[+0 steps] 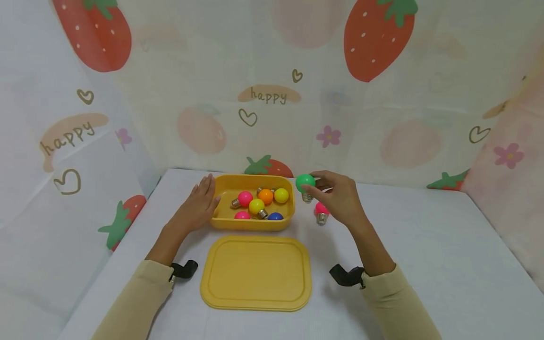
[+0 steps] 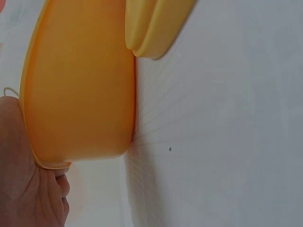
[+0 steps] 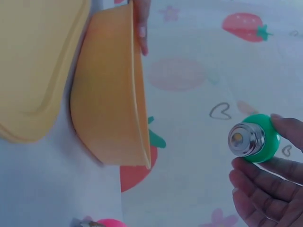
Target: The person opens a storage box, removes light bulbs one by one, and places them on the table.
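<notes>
Meanwhile right hand [image 1: 340,198] fingertips pinch green bulb [image 1: 304,182]; left hand [image 1: 197,205] rests flat against box [image 1: 252,225].

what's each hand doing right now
Left hand: open, straight fingers resting on the yellow box rim.
Right hand: pinching the green bulb.

The green bulb [image 3: 265,137] is glossy plastic with a shiny metal screw base; the yellow box [image 1: 221,186] is smooth matt plastic.

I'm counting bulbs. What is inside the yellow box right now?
Inside the yellow box six bulbs show: two pink, two yellow, one orange, one blue. Its near wall could hide more.
</notes>
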{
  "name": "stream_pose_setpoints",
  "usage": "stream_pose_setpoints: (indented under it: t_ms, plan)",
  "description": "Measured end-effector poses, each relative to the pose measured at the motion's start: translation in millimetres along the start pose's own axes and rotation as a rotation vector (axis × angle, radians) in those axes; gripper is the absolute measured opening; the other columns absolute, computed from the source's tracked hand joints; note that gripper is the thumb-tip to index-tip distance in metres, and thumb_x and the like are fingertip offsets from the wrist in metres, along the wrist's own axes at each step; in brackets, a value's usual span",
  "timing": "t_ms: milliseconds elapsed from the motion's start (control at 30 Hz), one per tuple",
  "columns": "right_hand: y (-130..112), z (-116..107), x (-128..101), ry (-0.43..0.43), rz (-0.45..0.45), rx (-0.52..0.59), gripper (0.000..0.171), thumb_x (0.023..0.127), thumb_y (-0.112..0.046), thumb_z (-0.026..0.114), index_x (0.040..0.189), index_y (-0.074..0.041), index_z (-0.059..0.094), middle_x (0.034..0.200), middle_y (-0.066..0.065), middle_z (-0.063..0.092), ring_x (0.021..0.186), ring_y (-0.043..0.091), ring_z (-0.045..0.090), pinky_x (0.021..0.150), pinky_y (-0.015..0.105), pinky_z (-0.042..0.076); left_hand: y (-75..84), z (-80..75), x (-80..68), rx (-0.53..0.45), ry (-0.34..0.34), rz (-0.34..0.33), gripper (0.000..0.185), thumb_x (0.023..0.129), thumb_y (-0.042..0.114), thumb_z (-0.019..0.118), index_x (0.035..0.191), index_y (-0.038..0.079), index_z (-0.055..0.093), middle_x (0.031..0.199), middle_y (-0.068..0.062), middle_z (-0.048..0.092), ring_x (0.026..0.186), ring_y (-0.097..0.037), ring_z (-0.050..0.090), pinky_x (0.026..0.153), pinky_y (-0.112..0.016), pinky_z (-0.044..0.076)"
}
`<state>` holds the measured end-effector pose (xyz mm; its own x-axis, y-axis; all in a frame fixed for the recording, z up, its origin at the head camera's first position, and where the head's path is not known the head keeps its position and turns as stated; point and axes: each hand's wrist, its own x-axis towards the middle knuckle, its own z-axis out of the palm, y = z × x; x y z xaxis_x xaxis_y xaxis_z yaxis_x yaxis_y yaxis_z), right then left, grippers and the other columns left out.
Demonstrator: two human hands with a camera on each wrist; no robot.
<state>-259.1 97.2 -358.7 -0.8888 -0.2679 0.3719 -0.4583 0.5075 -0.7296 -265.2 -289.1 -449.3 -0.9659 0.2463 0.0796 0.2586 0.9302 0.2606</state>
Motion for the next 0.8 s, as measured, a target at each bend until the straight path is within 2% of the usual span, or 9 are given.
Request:
stream_pose_setpoints:
  t_ms: [233,600,800]
  plan:
    - [13,-13,3,-0.044,0.107,-0.012,0.04,0.093,-0.03,0.076,0.126,-0.007,0.069,0.102,0.01,0.077,0.097,0.027,0.073,0.086,0.046,0.059,-0.3,1.9,0.3,-0.004,0.003,0.008,0.07,0.112,0.035,0.026,0.157,-0.01,0.0,0.167,-0.025,-0.003,0.155,-0.039,-0.003,0.124,-0.053,0.002]
    - [37,-33,7,-0.105,0.181,-0.043,0.048,0.095,-0.038,0.072,0.128,-0.004,0.065,0.1,0.012,0.077,0.094,0.028,0.072,0.085,0.049,0.054,-0.2,0.2,-0.4,-0.01,-0.001,0.012,0.07,0.112,0.036,0.026,0.157,-0.011,0.0,0.167,-0.025,-0.003,0.155,-0.04,-0.003,0.124,-0.054,0.002]
    - [48,-41,8,-0.135,0.223,-0.04,0.048,0.096,-0.038,0.07,0.128,-0.003,0.065,0.102,0.014,0.076,0.091,0.028,0.07,0.08,0.045,0.052,2.4,-0.9,-0.8,-0.023,0.019,0.022,0.068,0.112,0.032,0.029,0.156,-0.013,0.003,0.166,-0.028,0.0,0.154,-0.042,0.0,0.123,-0.056,0.004]
